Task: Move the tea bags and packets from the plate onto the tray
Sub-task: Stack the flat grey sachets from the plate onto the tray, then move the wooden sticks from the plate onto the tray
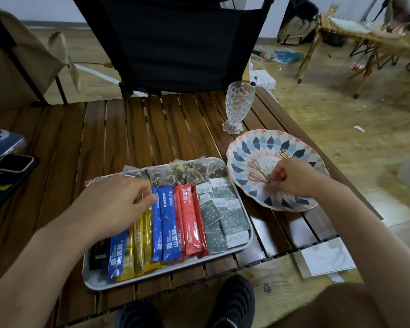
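Observation:
A white tray (100, 284) lies on the slatted wooden table (119, 129), filled with rows of packets: black (98, 254), yellow (142, 240), blue (168, 223) and red sticks (189, 221), grey-green tea sachets (225, 221), and mesh tea bags (187, 171) along the far edge. My left hand (119, 197) hovers over the tray's left part, its curled fingertips pinching the top end of a blue stick. To the right sits the patterned plate (258, 143), holding only gold paper clips (258, 174). My right hand (291, 178) pinches those clips.
A tall cut-glass cup (238, 107) stands just behind the plate. Two phones (3, 143) (13, 163) lie at the table's left edge. A black folding chair (175, 43) faces me across the table. White paper (322, 259) sits at the table's near right corner.

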Available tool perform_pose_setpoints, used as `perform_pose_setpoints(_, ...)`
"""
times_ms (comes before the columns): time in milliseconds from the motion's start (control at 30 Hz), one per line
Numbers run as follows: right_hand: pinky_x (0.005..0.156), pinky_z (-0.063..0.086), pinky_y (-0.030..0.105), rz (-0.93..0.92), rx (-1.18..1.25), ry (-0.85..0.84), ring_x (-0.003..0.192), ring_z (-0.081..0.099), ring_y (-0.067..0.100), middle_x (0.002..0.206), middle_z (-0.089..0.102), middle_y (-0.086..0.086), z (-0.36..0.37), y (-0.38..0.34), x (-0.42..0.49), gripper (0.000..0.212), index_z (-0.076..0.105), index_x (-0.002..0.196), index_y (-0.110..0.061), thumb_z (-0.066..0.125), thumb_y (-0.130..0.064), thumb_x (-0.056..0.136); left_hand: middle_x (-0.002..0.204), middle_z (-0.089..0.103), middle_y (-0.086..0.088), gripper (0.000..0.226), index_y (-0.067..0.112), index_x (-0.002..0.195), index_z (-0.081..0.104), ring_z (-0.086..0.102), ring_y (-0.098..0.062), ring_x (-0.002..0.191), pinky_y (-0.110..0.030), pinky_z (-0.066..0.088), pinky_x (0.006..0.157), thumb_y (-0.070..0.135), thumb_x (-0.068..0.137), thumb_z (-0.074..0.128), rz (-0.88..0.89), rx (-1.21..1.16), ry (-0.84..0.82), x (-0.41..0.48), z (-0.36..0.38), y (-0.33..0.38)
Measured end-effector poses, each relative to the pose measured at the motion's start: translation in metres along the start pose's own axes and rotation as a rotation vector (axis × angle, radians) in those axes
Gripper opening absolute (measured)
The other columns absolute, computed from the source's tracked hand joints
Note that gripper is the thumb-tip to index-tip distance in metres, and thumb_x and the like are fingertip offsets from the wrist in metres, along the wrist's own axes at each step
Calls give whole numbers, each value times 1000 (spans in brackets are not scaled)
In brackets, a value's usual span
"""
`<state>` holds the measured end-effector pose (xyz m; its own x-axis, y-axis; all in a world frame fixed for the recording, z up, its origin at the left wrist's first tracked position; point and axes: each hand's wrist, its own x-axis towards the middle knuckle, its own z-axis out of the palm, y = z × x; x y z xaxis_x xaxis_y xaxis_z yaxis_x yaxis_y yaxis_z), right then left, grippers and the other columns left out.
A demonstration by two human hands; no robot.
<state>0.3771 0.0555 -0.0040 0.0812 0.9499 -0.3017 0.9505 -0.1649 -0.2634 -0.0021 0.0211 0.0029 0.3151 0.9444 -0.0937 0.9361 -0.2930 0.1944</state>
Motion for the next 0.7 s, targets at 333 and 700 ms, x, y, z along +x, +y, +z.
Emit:
perform_pose_setpoints(333, 55, 42, 21, 65, -9, -71, 67, 61, 16, 75, 67, 2, 0, -7, -7, 24, 75, 88, -15, 67, -38, 91, 83, 60, 19, 22, 39, 87, 54, 56, 3, 77, -18, 39, 57, 58, 95, 48, -10, -30, 2, -3, -4, -2)
perform_pose_setpoints(700, 62, 60, 25, -61, 366, -80, 70, 70, 23, 78, 73, 8, -9, -52, -44, 20, 75, 87, -7, 70, -26, 90, 78, 58, 18, 22, 40, 83, 52, 56, 2, 72, -20, 39, 56, 56, 96, 48, -12, -47, 8, -6, -8, 0)
